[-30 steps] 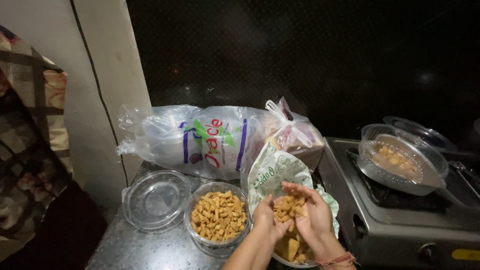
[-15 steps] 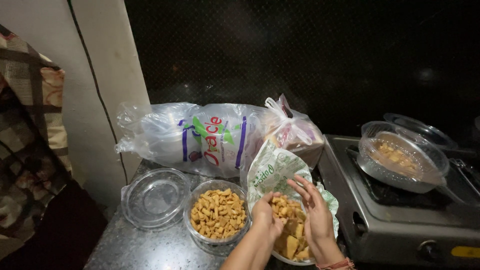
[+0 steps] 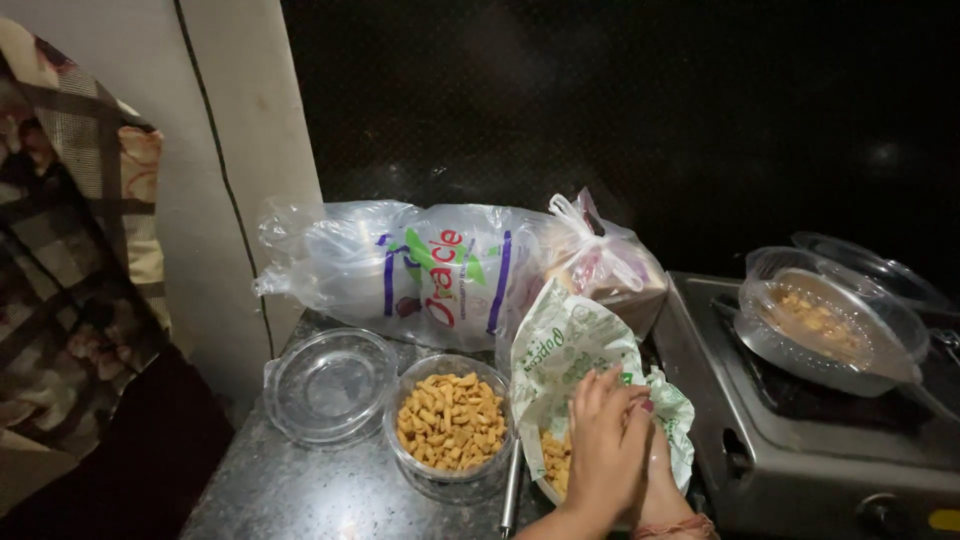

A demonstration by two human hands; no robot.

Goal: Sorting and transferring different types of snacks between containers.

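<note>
A dark speckled stone counter (image 3: 300, 495) is running along a cream wall (image 3: 235, 150) on the left, and a black, faintly glossy backsplash (image 3: 620, 110) is filling the space behind it; the room is dim.

Low in the middle, the left hand (image 3: 605, 450) is lying palm down over a paper-lined bowl of yellow fried snack pieces (image 3: 556, 462), its fingers (image 3: 590, 395) held close together and nearly straight, gripping nothing that can be seen. The right hand (image 3: 662, 470) is sitting mostly hidden beneath and behind the left one — whether its fingers are spread or curled cannot be told. A white paper wrapper with green print (image 3: 565, 345) is standing up out of that bowl, just behind the hands.

Just left of it, a clear glass bowl full of small golden fried snacks (image 3: 450, 422) is resting on the counter, and further left an empty clear glass lid or dish (image 3: 330, 385) is lying beside it. A slim metal handle (image 3: 510, 490) is showing between the two filled bowls.

Behind them, a large clear plastic bag of stacked containers (image 3: 400, 265) is lying on its side, with a smaller knotted plastic bag (image 3: 600, 260) next to it.

On the right, a steel gas stove (image 3: 800, 460) is carrying a clear plastic container of food (image 3: 830, 325).
</note>
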